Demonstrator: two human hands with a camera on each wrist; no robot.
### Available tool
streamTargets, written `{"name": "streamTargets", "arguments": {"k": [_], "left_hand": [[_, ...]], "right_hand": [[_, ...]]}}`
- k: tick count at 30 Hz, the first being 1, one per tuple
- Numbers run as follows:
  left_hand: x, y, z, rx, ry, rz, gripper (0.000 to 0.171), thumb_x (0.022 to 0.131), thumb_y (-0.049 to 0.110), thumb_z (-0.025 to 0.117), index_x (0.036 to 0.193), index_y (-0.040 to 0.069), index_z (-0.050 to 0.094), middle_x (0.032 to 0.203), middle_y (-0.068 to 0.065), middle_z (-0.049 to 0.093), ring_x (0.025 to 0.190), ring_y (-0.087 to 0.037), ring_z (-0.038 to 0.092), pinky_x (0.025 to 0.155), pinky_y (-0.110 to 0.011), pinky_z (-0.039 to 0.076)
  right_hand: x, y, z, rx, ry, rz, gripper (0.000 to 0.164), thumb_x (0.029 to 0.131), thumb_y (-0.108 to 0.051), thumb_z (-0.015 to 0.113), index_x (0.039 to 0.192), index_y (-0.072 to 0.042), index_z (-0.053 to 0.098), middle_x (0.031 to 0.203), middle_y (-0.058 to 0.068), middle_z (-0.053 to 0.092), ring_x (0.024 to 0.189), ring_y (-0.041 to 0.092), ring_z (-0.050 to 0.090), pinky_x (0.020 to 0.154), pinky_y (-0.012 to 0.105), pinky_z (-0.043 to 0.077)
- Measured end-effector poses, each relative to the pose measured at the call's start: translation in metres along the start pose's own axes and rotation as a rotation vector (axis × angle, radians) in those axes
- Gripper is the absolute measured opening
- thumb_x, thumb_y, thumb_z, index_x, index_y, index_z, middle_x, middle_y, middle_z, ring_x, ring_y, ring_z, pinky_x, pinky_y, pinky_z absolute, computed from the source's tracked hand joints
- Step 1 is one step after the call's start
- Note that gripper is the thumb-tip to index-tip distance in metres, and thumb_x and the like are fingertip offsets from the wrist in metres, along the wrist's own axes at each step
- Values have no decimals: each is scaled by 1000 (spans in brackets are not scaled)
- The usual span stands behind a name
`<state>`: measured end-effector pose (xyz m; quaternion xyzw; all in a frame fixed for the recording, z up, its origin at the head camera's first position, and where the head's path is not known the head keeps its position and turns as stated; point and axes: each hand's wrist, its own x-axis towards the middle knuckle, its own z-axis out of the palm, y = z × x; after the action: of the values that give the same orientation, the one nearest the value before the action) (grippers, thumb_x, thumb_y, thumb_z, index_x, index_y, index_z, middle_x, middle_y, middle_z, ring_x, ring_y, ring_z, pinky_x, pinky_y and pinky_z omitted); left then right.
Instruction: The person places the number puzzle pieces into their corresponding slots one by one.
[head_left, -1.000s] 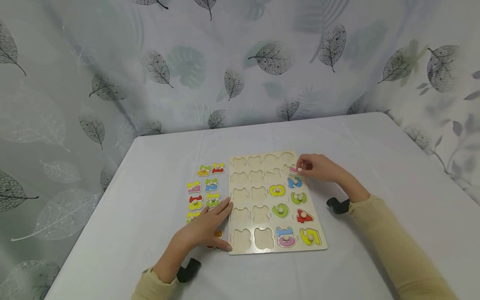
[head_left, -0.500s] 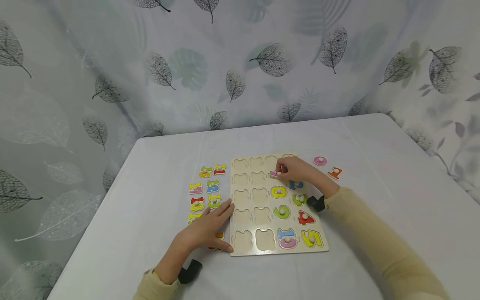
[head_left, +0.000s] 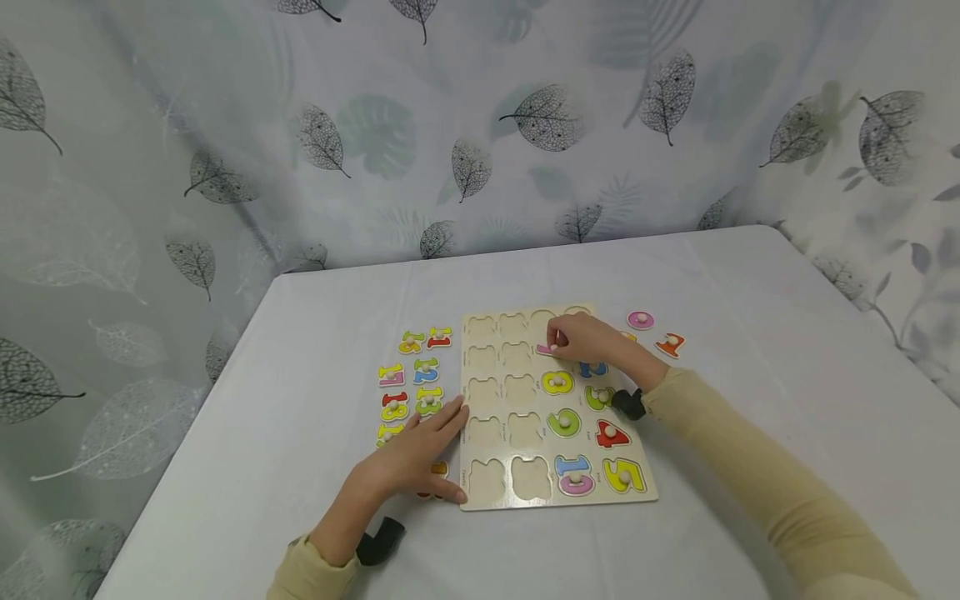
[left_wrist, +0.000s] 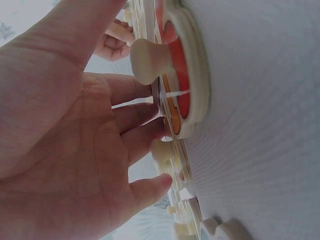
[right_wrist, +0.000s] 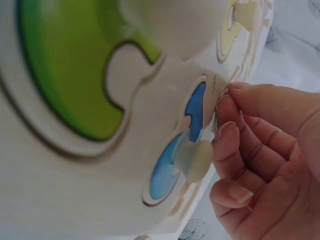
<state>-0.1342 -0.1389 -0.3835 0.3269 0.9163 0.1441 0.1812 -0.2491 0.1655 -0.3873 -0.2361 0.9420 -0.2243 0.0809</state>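
A pale wooden number puzzle board (head_left: 492, 497) lies on the white table, partly filled with knobbed number pieces. My right hand (head_left: 581, 339) pinches a pink number piece (head_left: 545, 350) over the third column, second row from the back; its digit is mostly hidden. In the right wrist view, thumb and index finger meet beside the board, near the blue 2 (right_wrist: 167, 167). My left hand (head_left: 412, 454) rests at the board's left edge, its fingers spread and fairly straight. It partly covers a red and orange piece (left_wrist: 182, 75), which shows close up in the left wrist view.
Several number pieces, such as the 12 (head_left: 426, 371) and the 18 (head_left: 393, 407), lie left of the board. Beyond its right side are a pink 0 (head_left: 640, 320) and an orange-red piece (head_left: 670, 345). A leaf-patterned curtain (head_left: 480, 125) hangs behind the table.
My right hand has moved left with the pink piece, from the board's right column to the third column. The loose pieces at right have come into view. My left hand stays in place.
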Motion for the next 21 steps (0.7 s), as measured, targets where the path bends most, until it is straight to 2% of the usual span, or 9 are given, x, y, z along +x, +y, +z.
{"name": "streamTargets", "arguments": {"k": [11, 15, 21], "left_hand": [[0, -1, 2, 5, 9, 7, 107, 66, 44, 81, 147, 3, 25, 153, -11, 17, 137, -25, 22, 107, -55, 13], [0, -1, 2, 7, 8, 8, 107, 66, 45, 81, 147, 3, 25, 153, -11, 17, 137, -25, 21, 107, -54, 13], [0, 0, 2, 6, 11, 1, 106, 66, 44, 81, 147, 4, 26, 153, -11, 18, 137, -25, 21, 107, -54, 13]], "right_hand": [[-1, -6, -4, -26, -57, 36, 4, 87, -9, 62, 87, -7, 59, 74, 2, 51, 69, 18, 47, 63, 30, 41], [-5, -5, -7, 12, -88, 23, 15, 88, -10, 61, 101, -4, 58, 82, 4, 54, 75, 19, 49, 69, 33, 44], [-18, 4, -13, 89, -101, -59, 32, 91, -13, 59, 121, -2, 53, 97, 8, 61, 81, 22, 54, 71, 34, 47]]}}
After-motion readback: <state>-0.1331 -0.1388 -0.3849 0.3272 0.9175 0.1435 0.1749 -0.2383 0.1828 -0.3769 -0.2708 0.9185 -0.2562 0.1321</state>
